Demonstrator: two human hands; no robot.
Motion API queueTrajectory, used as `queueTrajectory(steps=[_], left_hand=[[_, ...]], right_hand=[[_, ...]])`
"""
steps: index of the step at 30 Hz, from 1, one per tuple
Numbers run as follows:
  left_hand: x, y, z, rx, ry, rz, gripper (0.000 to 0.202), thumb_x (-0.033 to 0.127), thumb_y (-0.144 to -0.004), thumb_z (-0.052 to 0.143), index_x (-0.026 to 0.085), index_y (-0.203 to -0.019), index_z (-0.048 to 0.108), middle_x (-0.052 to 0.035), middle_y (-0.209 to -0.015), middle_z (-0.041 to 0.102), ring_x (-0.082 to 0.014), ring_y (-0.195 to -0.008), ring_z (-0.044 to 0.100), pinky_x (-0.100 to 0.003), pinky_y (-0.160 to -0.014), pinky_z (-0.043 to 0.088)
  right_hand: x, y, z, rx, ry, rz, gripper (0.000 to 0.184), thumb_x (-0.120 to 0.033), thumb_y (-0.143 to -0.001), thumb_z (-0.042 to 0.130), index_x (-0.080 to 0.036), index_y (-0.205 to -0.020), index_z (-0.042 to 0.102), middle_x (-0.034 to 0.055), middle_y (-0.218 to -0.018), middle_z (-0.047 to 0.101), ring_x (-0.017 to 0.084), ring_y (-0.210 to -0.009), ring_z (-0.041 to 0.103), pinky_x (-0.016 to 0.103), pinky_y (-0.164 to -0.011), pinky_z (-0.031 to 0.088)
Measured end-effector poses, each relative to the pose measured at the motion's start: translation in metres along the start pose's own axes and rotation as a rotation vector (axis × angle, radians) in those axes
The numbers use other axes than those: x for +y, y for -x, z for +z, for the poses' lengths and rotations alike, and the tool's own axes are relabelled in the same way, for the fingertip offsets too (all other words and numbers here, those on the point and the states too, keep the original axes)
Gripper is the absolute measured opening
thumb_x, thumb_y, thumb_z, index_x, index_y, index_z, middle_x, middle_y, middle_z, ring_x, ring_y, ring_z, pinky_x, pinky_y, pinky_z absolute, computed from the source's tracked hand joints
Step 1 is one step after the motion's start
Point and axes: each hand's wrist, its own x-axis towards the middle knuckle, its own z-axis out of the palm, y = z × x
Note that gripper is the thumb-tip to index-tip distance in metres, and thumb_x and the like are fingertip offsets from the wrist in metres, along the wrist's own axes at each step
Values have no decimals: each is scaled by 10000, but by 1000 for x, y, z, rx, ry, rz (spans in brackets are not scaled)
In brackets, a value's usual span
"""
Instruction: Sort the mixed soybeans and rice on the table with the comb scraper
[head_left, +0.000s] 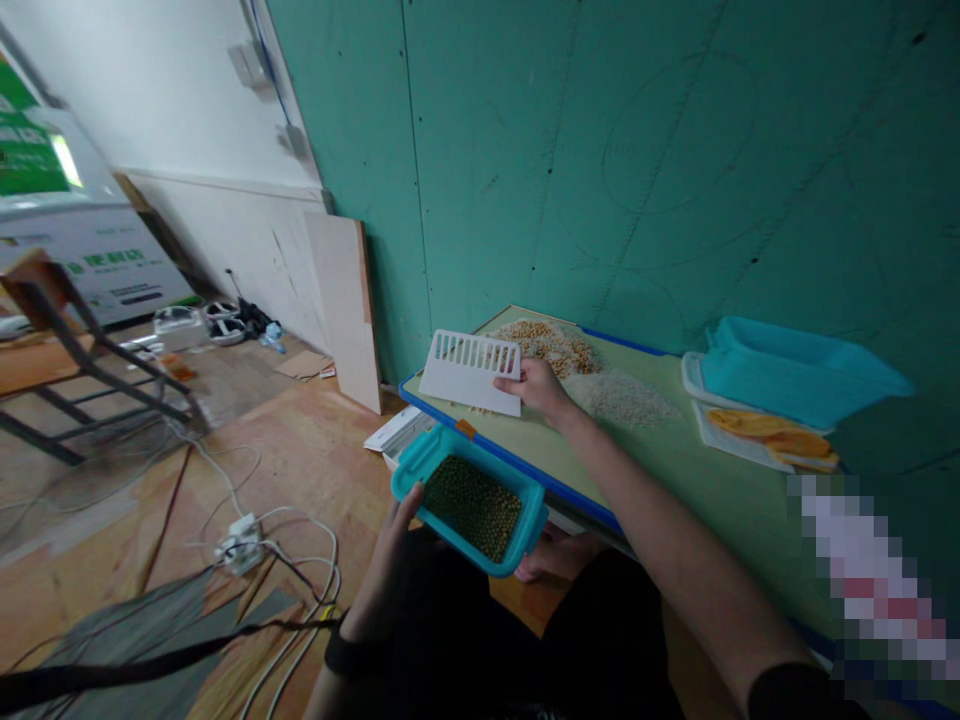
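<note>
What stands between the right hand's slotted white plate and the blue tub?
The table's blue edge runs between the slotted white plate and the blue tub, bearing an orange patch; a few loose grains lie just inside it. Nothing else visible intervenes.

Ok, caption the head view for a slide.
Left hand holds a teal tub of greenish beans beside a table; right hand, a white slotted scraper.
</note>
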Motion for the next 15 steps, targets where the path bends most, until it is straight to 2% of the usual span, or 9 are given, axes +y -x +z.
queueTrajectory(steps=[4,10,15], left_hand=[[-4,-9,0,55,-10,-29,663,549,-895,644,220,-1463,549,-144,-1223,725,-260,-993,749,-359,-805,602],[-5,-13,-3,98,-50,-26,654,565,-865,677,185,-1394,613,-136,-1017,768,-318,-916,758,-364,-728,598],[-5,-14,-4,102,-65,-15,667,577,-856,680,176,-1385,614,-148,-1032,752,-322,-918,753,-374,-743,597]], right_hand=[[-1,0,-1,26,5,7,284,-224,-637,902,-126,-862,759,80,-860,796,210,-772,740,414,-819,609],[2,0,-2,-31,-15,1,311,-248,-622,915,-137,-870,763,78,-862,798,223,-787,748,423,-819,615],[1,3,-1,-74,-39,6,322,-297,-625,914,-150,-869,764,70,-835,798,227,-794,751,401,-779,624]])
